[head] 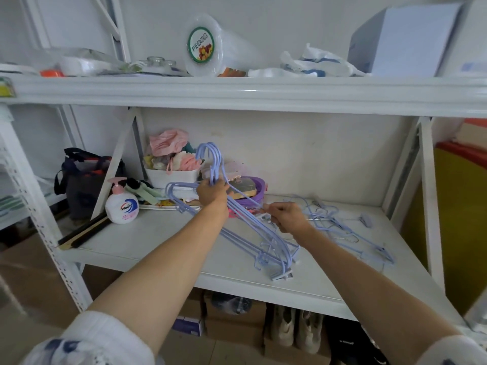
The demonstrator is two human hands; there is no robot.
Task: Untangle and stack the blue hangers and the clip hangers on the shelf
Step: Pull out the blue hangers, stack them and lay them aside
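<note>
The left hand holds a clenched grip around the necks of a bundle of blue hangers, just below their hooks. The hooks stand upright above the fist; the hanger bodies slope down to the right, with their lower ends resting on the shelf near its front edge. One clip lies at the lowest end of the bundle.

The right hand is curled, pinching a thin part of the tangle just beside the bundle's upper arm; which hanger it belongs to cannot be told.

To the right of the right hand, the clip hangers lie flat on the shelf in a loose tangle, reaching toward the right upright.

Obstructions behind the bundle: a purple container touching or just behind the hangers, a white bin filled with pink and yellow cloth items, and a soap pump bottle to the left. A dark bag stands behind the diagonal brace at far left.
</note>
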